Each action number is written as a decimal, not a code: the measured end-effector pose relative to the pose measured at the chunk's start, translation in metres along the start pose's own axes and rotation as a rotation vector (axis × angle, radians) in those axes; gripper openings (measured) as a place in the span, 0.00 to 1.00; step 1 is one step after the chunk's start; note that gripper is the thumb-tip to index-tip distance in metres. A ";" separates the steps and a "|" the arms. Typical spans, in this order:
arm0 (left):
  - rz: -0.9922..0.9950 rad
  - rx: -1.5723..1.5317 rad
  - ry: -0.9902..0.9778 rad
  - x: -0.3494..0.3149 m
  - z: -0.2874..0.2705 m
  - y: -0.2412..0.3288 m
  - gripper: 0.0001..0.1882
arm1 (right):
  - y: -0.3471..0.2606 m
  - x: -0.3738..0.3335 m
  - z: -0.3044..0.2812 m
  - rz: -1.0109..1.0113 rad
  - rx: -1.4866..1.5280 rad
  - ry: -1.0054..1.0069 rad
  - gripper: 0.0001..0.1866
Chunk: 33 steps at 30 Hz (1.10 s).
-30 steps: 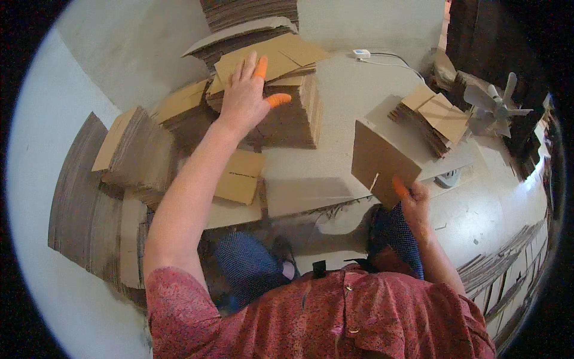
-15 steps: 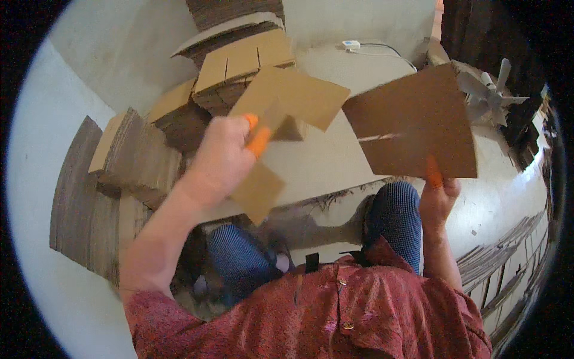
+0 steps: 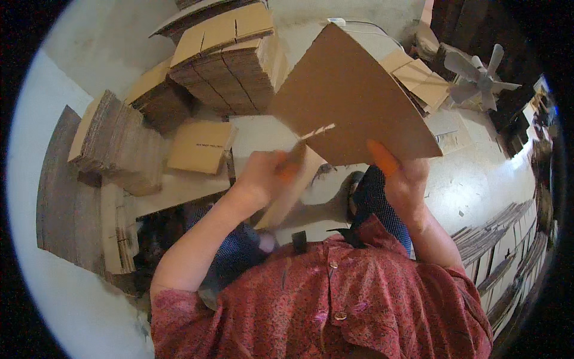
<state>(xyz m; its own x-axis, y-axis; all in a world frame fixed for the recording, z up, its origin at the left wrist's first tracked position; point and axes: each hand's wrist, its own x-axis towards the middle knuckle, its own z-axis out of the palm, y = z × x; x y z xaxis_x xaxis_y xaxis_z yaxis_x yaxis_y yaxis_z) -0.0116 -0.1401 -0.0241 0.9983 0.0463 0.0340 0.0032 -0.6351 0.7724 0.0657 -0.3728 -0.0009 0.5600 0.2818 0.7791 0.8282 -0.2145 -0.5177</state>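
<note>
At mid-view, large sheet (image 3: 359,90): being held tilted, clear of the worktop (image 3: 251,128), its pale slot (image 3: 318,130) showing near the lower left edge.
Right hand (image 3: 408,179): pinching the sheet's lower edge, orange-covered thumb (image 3: 382,157) lying on the near face, other fingers mostly hiding behind.
Left hand (image 3: 260,176): blurring; fingers apparently pinching a narrower piece (image 3: 304,172) just below the slot; exact finger placing, cannot tell.
Slot progress: both pieces are already in hand; lining-up is looking under way, probably unfinished; whether the pieces are touching or seated, cannot tell.
Cardboard left: many pieces are lying unjoined in the slotted stack (image 3: 224,66); a small pile (image 3: 421,84) is sitting to the right.
Versus earlier: left hand was resting on that stack a second ago, then carrying a piece over the worktop; now it is working beside the slot. Large sheet is standing higher and nearer the middle than a second ago.
</note>
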 end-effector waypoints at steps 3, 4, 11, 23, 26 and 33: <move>0.043 0.261 0.039 0.005 0.002 -0.007 0.08 | 0.009 -0.005 -0.004 0.023 0.010 0.084 0.10; 0.069 0.295 0.059 0.004 0.003 -0.006 0.08 | 0.001 -0.001 -0.013 0.058 0.041 0.008 0.09; 0.204 0.352 0.070 0.008 0.009 0.000 0.08 | 0.010 0.003 0.010 0.170 0.126 -0.247 0.07; -0.065 -0.295 0.136 0.012 -0.023 -0.025 0.19 | 0.085 -0.040 0.071 0.254 -0.079 -0.324 0.10; -0.036 0.231 0.303 0.006 -0.051 -0.114 0.36 | 0.103 -0.035 0.077 0.248 -0.019 -0.241 0.11; -0.466 0.931 0.276 -0.020 -0.067 -0.200 0.42 | 0.114 -0.023 0.084 0.345 0.047 -0.275 0.11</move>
<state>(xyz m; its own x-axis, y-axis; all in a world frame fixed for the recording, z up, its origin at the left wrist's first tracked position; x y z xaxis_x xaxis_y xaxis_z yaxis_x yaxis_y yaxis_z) -0.0358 0.0382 -0.1368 0.8405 0.5339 0.0926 0.5386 -0.8418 -0.0359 0.1491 -0.3252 -0.1078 0.7835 0.4405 0.4383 0.5883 -0.2988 -0.7514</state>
